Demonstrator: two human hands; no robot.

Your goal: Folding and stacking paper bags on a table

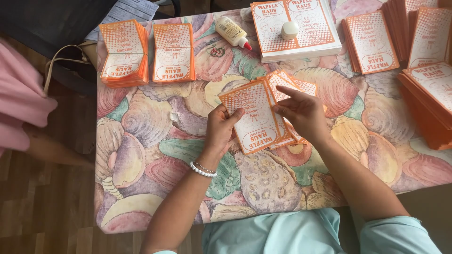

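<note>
At table centre: a fanned bundle of orange-and-white paper sleeves [263, 117] sits between both hands, just above the tablecloth [155, 136].
Left hand [220, 130]: closed on the bundle's lower left edge, thumb on top and fingers underneath, a white bead bracelet [203, 171] at the wrist.
Right hand [303, 110]: pinching the bundle's right side, with the forefinger stretched flat across the top sheets toward 10 o'clock.
Risk: the sheets are already splayed, so a slack pinch would probably let the lower ones slip out and scatter; a hard pinch could crease the thin paper.
Materials: the sleeves look like thin matte paper, rectangular, with orange dotted borders around white middles; the cloth is soft-looking, printed with large pastel shells.
At 11 o'clock: two neat folded stacks [146, 54] lie side by side.
At 12 o'clock: a glue bottle [232, 32] with a red tip lies on its side, and a flat unfolded pile [296, 30] carries a small white cap-like object [289, 29].
At 2 o'clock: further orange stacks [419, 66] overlap near the table edge.
At 9 o'clock: pink fabric [21, 99] shows beyond the table.
</note>
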